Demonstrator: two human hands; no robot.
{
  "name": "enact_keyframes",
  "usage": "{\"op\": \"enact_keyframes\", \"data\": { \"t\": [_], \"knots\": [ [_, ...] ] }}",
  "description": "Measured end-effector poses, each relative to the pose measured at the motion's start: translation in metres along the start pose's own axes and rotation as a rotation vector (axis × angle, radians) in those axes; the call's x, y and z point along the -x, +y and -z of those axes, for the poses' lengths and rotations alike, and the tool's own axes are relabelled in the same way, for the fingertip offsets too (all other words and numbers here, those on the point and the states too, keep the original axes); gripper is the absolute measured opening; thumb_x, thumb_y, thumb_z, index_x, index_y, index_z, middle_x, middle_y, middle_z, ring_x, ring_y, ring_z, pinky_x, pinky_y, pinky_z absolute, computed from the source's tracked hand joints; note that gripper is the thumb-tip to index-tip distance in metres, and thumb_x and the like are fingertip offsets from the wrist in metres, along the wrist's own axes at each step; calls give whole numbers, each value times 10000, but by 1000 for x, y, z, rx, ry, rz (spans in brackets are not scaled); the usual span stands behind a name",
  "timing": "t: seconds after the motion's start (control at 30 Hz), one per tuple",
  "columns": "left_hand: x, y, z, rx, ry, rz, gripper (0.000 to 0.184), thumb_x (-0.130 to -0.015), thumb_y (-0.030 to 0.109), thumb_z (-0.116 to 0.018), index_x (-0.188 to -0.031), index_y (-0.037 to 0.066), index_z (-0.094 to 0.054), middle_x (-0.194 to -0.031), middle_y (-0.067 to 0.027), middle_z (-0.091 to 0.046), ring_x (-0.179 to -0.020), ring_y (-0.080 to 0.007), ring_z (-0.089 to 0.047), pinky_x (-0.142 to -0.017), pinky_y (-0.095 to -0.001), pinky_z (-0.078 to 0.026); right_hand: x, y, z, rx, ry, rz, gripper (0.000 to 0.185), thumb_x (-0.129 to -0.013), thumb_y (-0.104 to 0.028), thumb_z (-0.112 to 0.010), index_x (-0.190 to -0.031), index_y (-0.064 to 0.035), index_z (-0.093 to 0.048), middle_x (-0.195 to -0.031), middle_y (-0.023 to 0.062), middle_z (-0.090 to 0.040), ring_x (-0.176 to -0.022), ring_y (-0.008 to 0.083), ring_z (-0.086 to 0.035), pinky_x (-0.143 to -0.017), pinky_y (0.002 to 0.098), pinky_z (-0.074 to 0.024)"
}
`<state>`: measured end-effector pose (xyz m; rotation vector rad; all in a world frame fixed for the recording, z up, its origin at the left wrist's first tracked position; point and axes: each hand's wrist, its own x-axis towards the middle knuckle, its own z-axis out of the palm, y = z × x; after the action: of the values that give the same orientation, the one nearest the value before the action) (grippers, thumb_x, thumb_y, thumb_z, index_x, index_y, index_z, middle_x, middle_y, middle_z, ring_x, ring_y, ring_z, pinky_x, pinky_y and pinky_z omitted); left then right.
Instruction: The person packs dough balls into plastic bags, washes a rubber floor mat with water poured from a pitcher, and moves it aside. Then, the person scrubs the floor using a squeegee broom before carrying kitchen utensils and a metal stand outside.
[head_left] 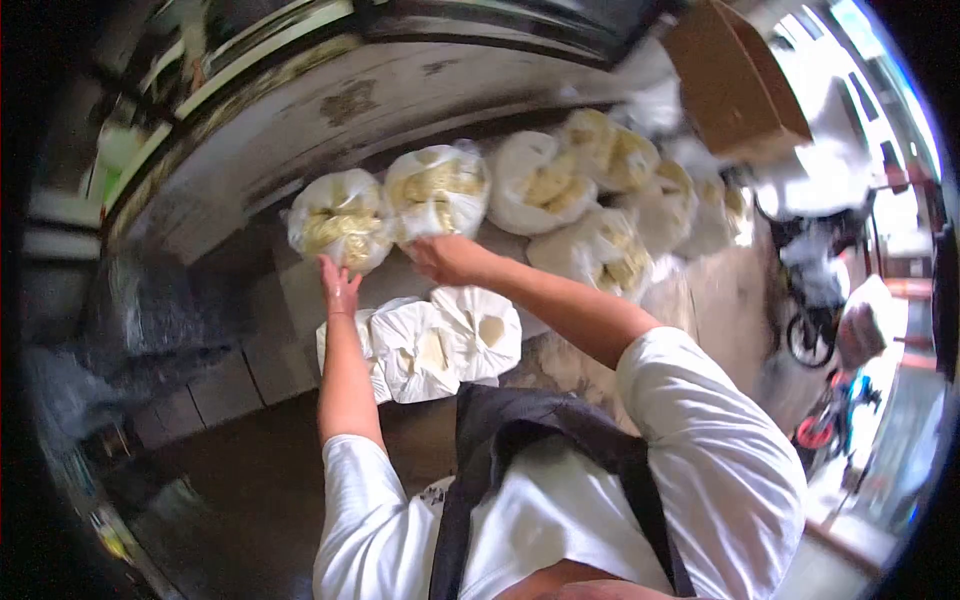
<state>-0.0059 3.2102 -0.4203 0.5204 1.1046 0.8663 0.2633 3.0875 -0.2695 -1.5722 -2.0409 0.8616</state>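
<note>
Two white plastic bags filled with pale yellow food, perhaps noodles, stand side by side against the wall: a left bag [340, 215] and a right bag [438, 190]. My left hand [340, 285] is at the near edge of the left bag, its fingers stretched out and apart. At the near side of the right bag, my right hand [440, 258] is closed, with its curled fingers against the plastic. Closer to my body lie several knotted white bags [425, 345] in a row, between my forearms.
More filled bags [545, 185] crowd the surface on the right. A brown cardboard box [735, 85] stands beyond them. Dark plastic sheeting [170, 290] covers something at left. A stained wall [300, 130] runs along the back. Wheeled things [810, 335] are at far right.
</note>
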Motion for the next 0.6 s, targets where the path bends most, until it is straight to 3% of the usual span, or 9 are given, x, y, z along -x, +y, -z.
{"op": "enact_keyframes", "data": {
  "t": [0.1,0.17,0.2,0.3,0.33,0.37,0.47,0.53,0.6],
  "knots": [
    [19,0,-19,-66,32,-21,813,-931,633,-421,-1555,207,-120,-1613,-80,-139,-1482,-301,-136,-1153,-579,-153,165,38,-17,-119,-144,-155,387,-873,-286,-609,-1156,-24,-581,-887,223,-658,-775,432,-623,-735,484,-509],
    [46,-10,-47,-185,33,-29,808,-920,626,-452,-1550,221,-147,-1603,-90,-179,-1473,-310,-165,-1166,-552,-140,286,27,7,-21,-187,-323,399,-874,-295,-620,-1176,-38,-585,-905,204,-673,-849,403,-636,-766,481,-507],
    [24,-32,-32,-185,112,-75,744,-938,569,-475,-1519,161,-252,-1584,-110,-221,-1455,-366,-195,-1146,-579,-199,345,39,-2,23,-155,-383,399,-874,-293,-624,-1183,-43,-586,-904,193,-679,-875,388,-639,-777,481,-505],
    [118,-65,-146,-218,208,-205,755,-968,496,-502,-1507,94,-161,-1542,-196,-255,-1369,-422,-343,-1069,-535,-374,510,31,6,-69,-14,-709,420,-855,-282,-641,-1219,-79,-588,-976,206,-679,-966,399,-634,-834,492,-497],
    [144,-90,-179,-254,57,-253,724,-983,470,-491,-1506,95,-158,-1517,-198,-294,-1279,-400,-448,-1009,-487,-439,563,21,11,-136,101,-773,422,-861,-284,-638,-1224,-76,-584,-982,202,-680,-979,393,-631,-843,486,-495],
    [206,-121,-238,-282,63,-331,609,-987,457,-491,-1444,96,-312,-1377,-174,-476,-1097,-315,-573,-892,-430,-499,617,6,16,-204,224,-831,423,-867,-287,-635,-1228,-73,-581,-988,198,-680,-991,386,-628,-851,480,-493],
    [309,-252,-343,-294,-629,-126,355,-979,397,-510,-1222,140,-529,-1018,-65,-647,-803,-194,-625,-738,-362,-513,760,-40,-1,-364,562,-959,415,-907,-296,-612,-1248,-63,-566,-1048,166,-684,-1015,349,-630,-876,444,-488],
    [462,-352,-413,-554,-838,136,428,-976,381,-518,-1291,92,-494,-1055,-87,-641,-824,-212,-632,-750,-321,-525,847,-88,-10,-387,769,-1033,411,-926,-303,-606,-1261,-70,-555,-1081,142,-685,-1007,321,-641,-876,414,-495],
    [615,-403,-456,-889,-1396,436,442,-981,319,-539,-1321,43,-482,-1107,-103,-642,-904,-208,-640,-792,-320,-522,916,-140,-22,-487,991,-1112,416,-928,-295,-609,-1270,-65,-555,-1088,132,-682,-1008,290,-642,-879,396,-494]
  ]
}}
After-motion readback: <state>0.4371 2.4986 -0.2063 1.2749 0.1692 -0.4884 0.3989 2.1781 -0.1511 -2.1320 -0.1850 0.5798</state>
